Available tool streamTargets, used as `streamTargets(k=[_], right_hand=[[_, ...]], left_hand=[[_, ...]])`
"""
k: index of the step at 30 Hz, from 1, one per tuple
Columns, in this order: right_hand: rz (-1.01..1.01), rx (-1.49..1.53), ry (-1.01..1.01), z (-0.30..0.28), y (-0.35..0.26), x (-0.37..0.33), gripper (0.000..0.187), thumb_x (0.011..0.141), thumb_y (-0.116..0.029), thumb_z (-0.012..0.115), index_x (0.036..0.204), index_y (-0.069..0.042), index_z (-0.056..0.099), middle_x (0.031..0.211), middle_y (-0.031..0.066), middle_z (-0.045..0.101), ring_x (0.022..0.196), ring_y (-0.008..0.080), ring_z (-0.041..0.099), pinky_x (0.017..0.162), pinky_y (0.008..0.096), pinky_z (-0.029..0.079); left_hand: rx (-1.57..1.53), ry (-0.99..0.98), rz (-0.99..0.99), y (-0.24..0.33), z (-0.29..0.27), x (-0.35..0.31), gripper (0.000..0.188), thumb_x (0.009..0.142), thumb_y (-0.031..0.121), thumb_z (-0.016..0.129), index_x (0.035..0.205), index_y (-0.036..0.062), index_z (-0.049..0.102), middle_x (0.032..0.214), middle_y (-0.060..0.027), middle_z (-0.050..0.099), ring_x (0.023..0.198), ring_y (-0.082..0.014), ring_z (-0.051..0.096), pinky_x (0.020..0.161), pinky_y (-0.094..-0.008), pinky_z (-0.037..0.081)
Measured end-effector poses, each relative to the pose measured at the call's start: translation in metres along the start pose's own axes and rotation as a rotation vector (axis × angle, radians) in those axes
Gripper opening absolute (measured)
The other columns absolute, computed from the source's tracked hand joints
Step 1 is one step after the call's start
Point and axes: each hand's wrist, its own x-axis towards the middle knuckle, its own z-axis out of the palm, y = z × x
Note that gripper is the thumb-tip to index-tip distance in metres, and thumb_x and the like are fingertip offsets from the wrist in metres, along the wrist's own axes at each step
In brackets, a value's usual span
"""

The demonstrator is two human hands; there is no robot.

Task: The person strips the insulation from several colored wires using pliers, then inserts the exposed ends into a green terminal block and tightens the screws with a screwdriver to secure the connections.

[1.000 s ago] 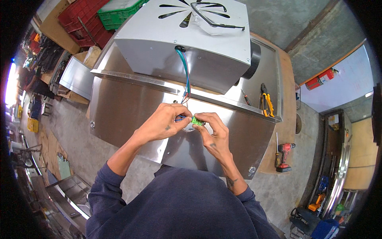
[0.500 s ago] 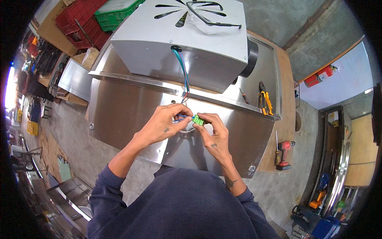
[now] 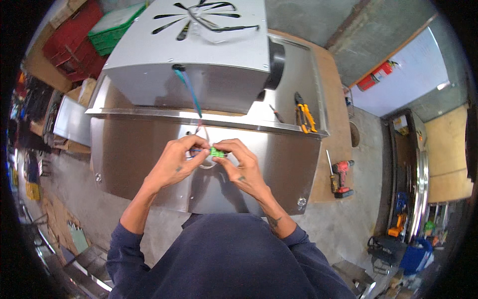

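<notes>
Between my hands is a small green terminal block (image 3: 217, 152), held just above the stainless steel panel (image 3: 144, 144). My right hand (image 3: 243, 164) pinches the block from its right side between thumb and fingers. My left hand (image 3: 178, 160) is closed on a thin blue wire (image 3: 196, 150), whose end meets the block's left side; how deep it sits there I cannot tell. A bundle of coloured wires (image 3: 191, 94) comes out of a hole in the metal box (image 3: 164, 82) and hangs down toward my left hand. A pale cable (image 3: 205, 167) loops beneath the hands.
Safety glasses (image 3: 214, 24) lie on the box's slotted top. Yellow-handled pliers (image 3: 304, 114) and a small screwdriver (image 3: 276, 113) rest right of the box. A longer screwdriver (image 3: 331, 172) and a red drill (image 3: 342, 178) lie on the wooden board at the right. Crates (image 3: 117, 30) stand at the far left.
The whole view has shifted, so the box, tools and hands appear farther left. Both hands keep the same grip on the wire and terminal block.
</notes>
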Motion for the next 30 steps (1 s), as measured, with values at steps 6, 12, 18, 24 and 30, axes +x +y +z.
streamTargets(k=[6,12,18,24,30], right_hand=[[0.082,0.007,-0.040,0.001,0.008,-0.006,0.055,0.102,-0.009,0.078,0.152,-0.003,0.054,0.133,0.0184,0.070,0.118,0.0314,0.073,0.102,0.0430,0.061],[0.070,-0.302,-0.165,-0.054,0.001,0.017,0.056,0.102,-0.007,0.067,0.155,-0.003,0.052,0.145,0.0243,0.062,0.124,0.0371,0.069,0.108,0.0472,0.057],[0.198,-1.024,0.113,-0.133,0.080,0.055,0.035,0.106,-0.023,0.073,0.125,0.005,0.070,0.119,0.0293,0.069,0.109,0.0461,0.071,0.093,0.0560,0.056],[0.172,-1.068,0.191,-0.132,0.107,0.063,0.027,0.106,-0.020,0.072,0.117,0.004,0.070,0.110,0.0252,0.073,0.103,0.0426,0.073,0.092,0.0525,0.057],[0.211,-0.329,0.226,-0.078,-0.014,0.032,0.017,0.109,-0.013,0.067,0.119,0.001,0.068,0.109,0.0159,0.073,0.095,0.0249,0.071,0.088,0.0378,0.057]], left_hand=[[-0.121,-0.130,-0.054,0.017,-0.003,0.006,0.035,0.099,0.016,0.079,0.130,0.0007,0.072,0.114,-0.0129,0.079,0.104,-0.0205,0.075,0.098,-0.0373,0.058],[-0.121,-0.133,-0.026,-0.008,-0.007,0.002,0.040,0.099,0.019,0.081,0.133,0.0010,0.073,0.123,-0.0143,0.079,0.114,-0.0238,0.075,0.101,-0.0394,0.058],[-0.217,-0.167,-0.042,-0.012,-0.009,0.004,0.039,0.099,0.021,0.081,0.134,0.0041,0.074,0.122,-0.0108,0.080,0.114,-0.0209,0.074,0.105,-0.0394,0.057],[-0.235,-0.181,-0.068,-0.017,-0.010,0.004,0.040,0.097,0.023,0.082,0.132,0.0051,0.076,0.121,-0.0098,0.080,0.113,-0.0203,0.073,0.106,-0.0383,0.056],[-0.239,-0.164,-0.050,-0.023,-0.010,0.002,0.039,0.097,0.021,0.083,0.131,0.0045,0.076,0.120,-0.0090,0.080,0.113,-0.0195,0.074,0.106,-0.0375,0.055]])
